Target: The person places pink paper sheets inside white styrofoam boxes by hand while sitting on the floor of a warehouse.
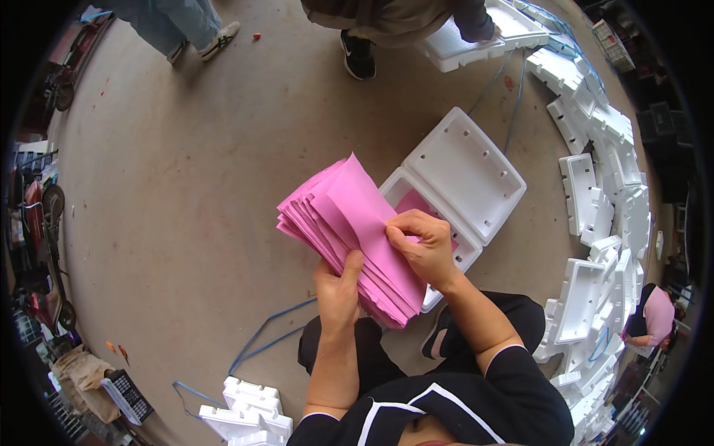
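A thick stack of pink paper sheets [320,212] is held up in front of me, slanting from upper left to lower right. My left hand [339,291] grips its near edge, with the thumb lying on top. At the stack's right side my right hand [424,244] pinches the edge of the upper sheet, which lifts and curls a little. Behind and beneath my right hand a white foam box [398,182] stands on the floor, with pink paper inside. Its white lid [468,175] lies opened out at the far right side. The stack hides part of the box.
White foam boxes and lids [584,297] are piled along the right. More foam pieces [249,416] sit at lower left beside blue strapping [271,320]. Two people stand at the far side, one touching a foam box [465,44]; another person [656,316] is far right.
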A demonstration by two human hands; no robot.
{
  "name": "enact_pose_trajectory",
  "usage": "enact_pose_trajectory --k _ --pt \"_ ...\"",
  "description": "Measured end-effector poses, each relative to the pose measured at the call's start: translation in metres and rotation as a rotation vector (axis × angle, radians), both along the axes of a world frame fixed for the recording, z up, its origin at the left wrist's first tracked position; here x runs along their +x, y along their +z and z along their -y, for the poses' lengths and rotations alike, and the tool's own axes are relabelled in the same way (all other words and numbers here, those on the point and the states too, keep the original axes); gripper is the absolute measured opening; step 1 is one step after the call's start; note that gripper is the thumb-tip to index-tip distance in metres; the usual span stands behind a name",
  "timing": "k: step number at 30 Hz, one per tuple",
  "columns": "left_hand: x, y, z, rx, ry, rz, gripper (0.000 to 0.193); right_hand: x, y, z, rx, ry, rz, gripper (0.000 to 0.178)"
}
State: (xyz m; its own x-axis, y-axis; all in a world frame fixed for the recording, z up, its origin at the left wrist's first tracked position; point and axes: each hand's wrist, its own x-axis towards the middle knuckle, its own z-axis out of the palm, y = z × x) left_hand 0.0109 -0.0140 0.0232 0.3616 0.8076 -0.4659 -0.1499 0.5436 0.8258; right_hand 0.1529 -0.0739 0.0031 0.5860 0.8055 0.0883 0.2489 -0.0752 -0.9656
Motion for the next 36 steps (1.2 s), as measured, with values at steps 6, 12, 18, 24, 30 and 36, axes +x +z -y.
enact_pose_trajectory --k 6,12,18,24,30,36 --pt "-0.01 -0.014 -0.004 -0.123 0.001 -0.026 0.04 0.098 -0.028 0.029 -0.042 -0.066 -0.723 0.015" --pt "-0.016 -0.004 -0.005 -0.015 0.019 -0.01 0.042 0.176 0.005 0.055 -0.181 -0.07 0.165 0.009" --pt "-0.009 -0.009 -0.001 0.007 0.01 -0.042 0.045 0.201 -0.185 0.083 -0.629 -0.156 0.721 0.02" --pt "-0.014 -0.011 0.005 -0.039 -0.013 -0.002 0.043 0.155 -0.227 0.067 -0.603 -0.298 0.435 0.035" --pt "0.006 -0.005 0.002 -0.012 -0.055 -0.084 0.037 0.052 -0.017 0.0 -0.105 0.133 -0.156 0.034" --pt "0.005 0.0 0.002 0.036 -0.022 0.004 0.038 0.004 0.02 -0.007 -0.093 0.107 0.23 0.034"
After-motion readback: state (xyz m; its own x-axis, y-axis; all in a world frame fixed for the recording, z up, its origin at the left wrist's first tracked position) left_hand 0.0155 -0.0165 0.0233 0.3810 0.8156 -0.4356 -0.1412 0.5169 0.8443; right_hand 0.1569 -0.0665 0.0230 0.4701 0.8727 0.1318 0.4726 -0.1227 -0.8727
